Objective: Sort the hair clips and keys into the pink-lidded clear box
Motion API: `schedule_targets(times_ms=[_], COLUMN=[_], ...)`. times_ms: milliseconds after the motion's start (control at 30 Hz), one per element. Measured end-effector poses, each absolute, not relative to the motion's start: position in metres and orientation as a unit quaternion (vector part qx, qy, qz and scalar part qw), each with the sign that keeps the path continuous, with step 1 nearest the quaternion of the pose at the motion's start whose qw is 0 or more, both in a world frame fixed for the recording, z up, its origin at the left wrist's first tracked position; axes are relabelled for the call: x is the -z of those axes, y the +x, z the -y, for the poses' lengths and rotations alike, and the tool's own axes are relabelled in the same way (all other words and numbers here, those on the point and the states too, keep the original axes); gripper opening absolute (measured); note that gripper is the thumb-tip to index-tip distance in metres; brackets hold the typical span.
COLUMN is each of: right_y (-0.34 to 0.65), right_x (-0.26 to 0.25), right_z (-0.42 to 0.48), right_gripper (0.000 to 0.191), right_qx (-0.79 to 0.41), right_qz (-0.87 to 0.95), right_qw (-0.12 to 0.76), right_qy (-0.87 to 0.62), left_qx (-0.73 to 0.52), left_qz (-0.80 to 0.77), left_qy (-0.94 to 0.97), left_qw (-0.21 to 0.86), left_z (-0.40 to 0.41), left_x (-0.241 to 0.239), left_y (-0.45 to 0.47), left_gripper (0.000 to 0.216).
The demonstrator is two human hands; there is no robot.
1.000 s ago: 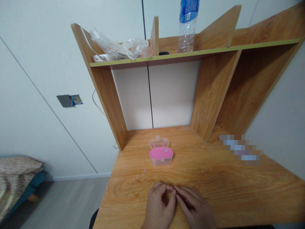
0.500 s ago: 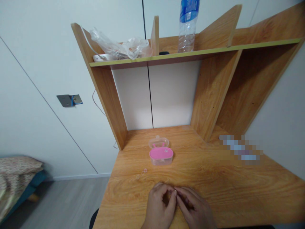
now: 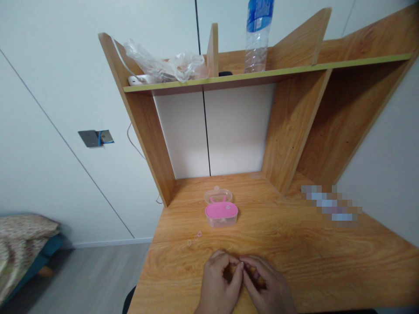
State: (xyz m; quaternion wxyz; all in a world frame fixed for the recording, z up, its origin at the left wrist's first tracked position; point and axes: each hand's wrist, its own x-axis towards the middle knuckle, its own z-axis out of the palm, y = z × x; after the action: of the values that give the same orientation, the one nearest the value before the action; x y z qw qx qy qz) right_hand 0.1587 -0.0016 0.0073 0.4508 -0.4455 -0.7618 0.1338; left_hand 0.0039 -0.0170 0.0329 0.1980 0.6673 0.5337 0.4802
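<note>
My left hand (image 3: 220,279) and my right hand (image 3: 266,281) meet above the front of the wooden desk. Thumb and index finger of each are pinched, and the fingertips of both touch one another. Whatever sits between them is too small or too hidden to make out. Beyond the hands stands a small clear plastic box (image 3: 222,220) with a pink insert on top and its clear lid (image 3: 218,196) tipped open behind. To the left of my hands lie a few tiny rings, one of them a pink ring (image 3: 200,234).
A wooden shelf unit (image 3: 278,131) rises from the back of the desk (image 3: 294,261). It bears a plastic bottle (image 3: 257,39) and a crumpled plastic bag (image 3: 173,65). A blurred-out object (image 3: 329,204) lies at the right. A bed corner (image 3: 26,244) shows at far left.
Both hands stay pinched together in nearly the same place. The fingers of my right hand have shifted very slightly. The box and rings have not moved.
</note>
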Motion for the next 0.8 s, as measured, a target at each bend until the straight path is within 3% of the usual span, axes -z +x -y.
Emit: schedule_targets(times_ms=[800], right_y=[0.162], right_x=[0.0004], right_z=[-0.0016], right_gripper=[0.022], right_qx=[-0.065], right_qz=[0.784], right_qw=[0.442], right_qy=[-0.431], left_qx=[-0.533], left_qz=[-0.523], left_qy=[0.622], left_qw=[0.237], left_z=[0.0175], left_x=[-0.0316], left_y=[0.0038], left_gripper=[0.014])
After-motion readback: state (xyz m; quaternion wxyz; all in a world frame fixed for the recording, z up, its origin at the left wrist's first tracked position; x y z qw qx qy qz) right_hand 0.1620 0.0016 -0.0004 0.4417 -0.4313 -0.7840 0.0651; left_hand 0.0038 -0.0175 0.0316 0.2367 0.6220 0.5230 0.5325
